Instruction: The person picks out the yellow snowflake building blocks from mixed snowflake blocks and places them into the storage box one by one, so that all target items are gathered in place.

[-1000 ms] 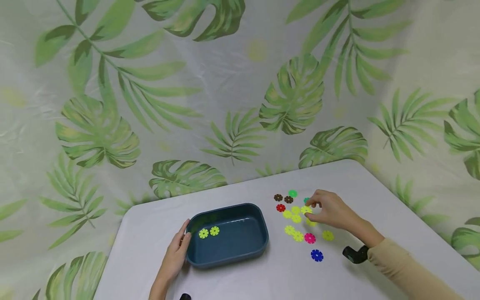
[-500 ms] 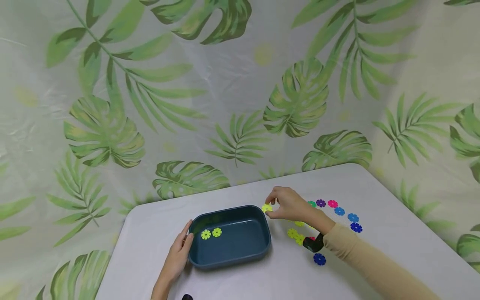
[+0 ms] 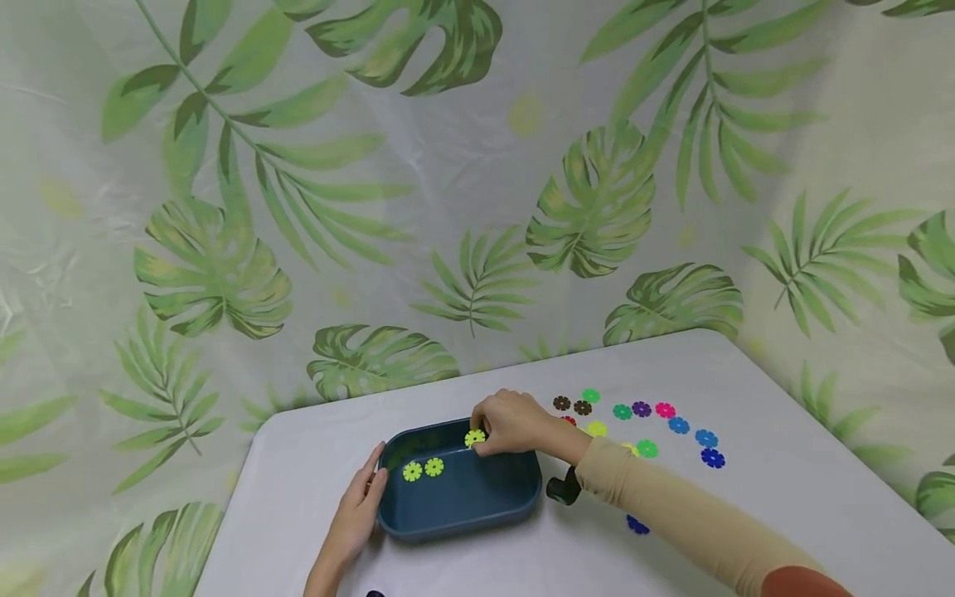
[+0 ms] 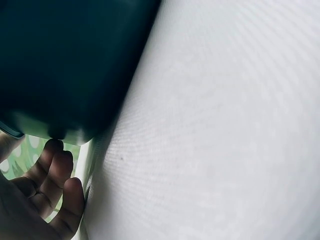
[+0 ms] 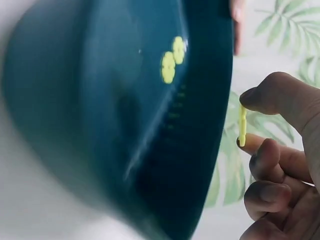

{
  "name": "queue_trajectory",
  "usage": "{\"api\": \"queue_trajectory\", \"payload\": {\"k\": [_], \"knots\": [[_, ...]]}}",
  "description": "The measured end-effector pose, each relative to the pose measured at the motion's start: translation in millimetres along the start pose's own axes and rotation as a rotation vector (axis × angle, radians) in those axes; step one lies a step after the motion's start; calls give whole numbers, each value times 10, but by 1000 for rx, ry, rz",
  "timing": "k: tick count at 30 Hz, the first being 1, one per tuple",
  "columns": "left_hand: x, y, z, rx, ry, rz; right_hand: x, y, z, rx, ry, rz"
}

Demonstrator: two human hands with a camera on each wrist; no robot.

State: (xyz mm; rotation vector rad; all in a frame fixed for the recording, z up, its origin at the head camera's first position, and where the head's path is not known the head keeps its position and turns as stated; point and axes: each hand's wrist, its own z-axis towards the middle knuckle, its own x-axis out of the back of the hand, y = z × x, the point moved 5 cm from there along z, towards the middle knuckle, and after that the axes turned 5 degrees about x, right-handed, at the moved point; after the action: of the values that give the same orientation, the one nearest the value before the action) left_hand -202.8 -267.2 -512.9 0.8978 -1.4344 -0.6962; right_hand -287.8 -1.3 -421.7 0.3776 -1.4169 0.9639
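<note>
A dark blue rectangular tray [image 3: 462, 497] stands on the white table, with two yellow notched plastic discs [image 3: 423, 469] lying in its left part. My left hand [image 3: 353, 518] holds the tray's left end, thumb at the rim and fingers against the outer wall. In the left wrist view, the fingers [image 4: 60, 167] are bent against the tray's underside edge. My right hand [image 3: 513, 424] is above the tray's far right part, pinching another yellow notched disc [image 3: 474, 437] between thumb and fingertips. The right wrist view shows that disc [image 5: 243, 125] edge-on, apart from the tray wall.
Right of the tray lie several notched discs, among them brown discs [image 3: 583, 407], a purple disc [image 3: 642, 409], a light blue disc [image 3: 706, 438] and a dark blue disc [image 3: 712, 458]. The right forearm covers others. A leaf-patterned curtain [image 3: 358, 249] hangs behind the table.
My right hand has taken a yellow disc from the loose discs and carried it left, past the tray's right rim to over the tray. My left hand keeps its hold on the tray.
</note>
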Motion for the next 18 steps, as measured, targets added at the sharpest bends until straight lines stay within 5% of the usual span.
{"api": "queue_trajectory", "payload": {"k": [18], "knots": [[7,-3,22,-26,-1,-6,-303,-289,434,-6,-183,-190]]}}
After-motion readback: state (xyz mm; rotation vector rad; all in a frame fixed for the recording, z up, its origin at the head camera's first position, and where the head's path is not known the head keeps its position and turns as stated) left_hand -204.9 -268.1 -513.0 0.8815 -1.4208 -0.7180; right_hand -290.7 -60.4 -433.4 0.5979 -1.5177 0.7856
